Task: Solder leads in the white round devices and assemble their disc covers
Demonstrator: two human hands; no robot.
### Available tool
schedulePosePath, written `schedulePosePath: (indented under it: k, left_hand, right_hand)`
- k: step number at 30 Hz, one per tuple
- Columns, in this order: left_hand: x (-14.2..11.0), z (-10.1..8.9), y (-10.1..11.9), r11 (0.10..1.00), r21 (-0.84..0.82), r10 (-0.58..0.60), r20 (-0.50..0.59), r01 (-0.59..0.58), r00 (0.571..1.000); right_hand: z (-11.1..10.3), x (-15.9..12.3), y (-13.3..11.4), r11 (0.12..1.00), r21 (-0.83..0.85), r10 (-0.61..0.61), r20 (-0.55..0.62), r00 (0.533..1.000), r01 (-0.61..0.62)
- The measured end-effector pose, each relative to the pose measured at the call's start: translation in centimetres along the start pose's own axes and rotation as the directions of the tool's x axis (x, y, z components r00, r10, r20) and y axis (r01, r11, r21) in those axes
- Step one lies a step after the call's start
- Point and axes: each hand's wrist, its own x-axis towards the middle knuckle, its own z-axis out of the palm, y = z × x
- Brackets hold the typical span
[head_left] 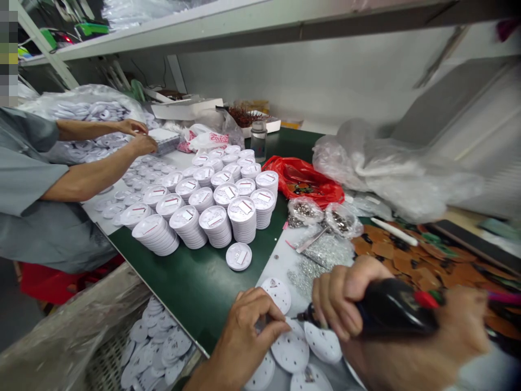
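Observation:
My right hand (340,301) is wrapped around a black electric screwdriver (396,309), held nearly level with its tip pointing left. My left hand (246,328) has thumb and forefinger closed together right by that tip; whatever is pinched there is too small to make out. Under both hands lie several round white plastic discs with small holes, one white disc (290,350) directly below the screwdriver tip. Another white disc (277,295) rests just beyond my left fingers. A pile of small clear parts (305,274) is spread behind the tool.
Stacks of white round covers (214,225) fill the green table (195,288). Beyond are two bags of screws (342,220), a red bag (305,182) and orange pieces (382,250). A crate of discs (157,347) sits lower left. At left, a co-worker's hands (142,141) handle parts.

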Motion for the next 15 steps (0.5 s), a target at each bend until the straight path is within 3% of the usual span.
schedulePosePath:
  k: [8, 12, 15]
  left_hand:
    - [-0.1, -0.1, 0.2, 0.991, -0.122, -0.056, 0.062, 0.063, 0.997]
    - [-0.1, 0.3, 0.4, 0.992, -0.049, -0.115, 0.059, 0.118, 0.992]
    - [0.0, 0.9, 0.4, 0.997, 0.018, -0.078, 0.037, 0.077, 0.996]
  right_hand:
    - [-0.7, -0.3, -1.6, 0.999, -0.05, -0.014, 0.0, 1.0, 0.014]
    - [-1.3, -1.0, -0.8, 0.999, -0.007, 0.038, 0.063, 0.997, -0.037]
    - [-1.6, -1.5, 0.3, 0.996, 0.052, 0.059, 0.115, 0.992, -0.066]
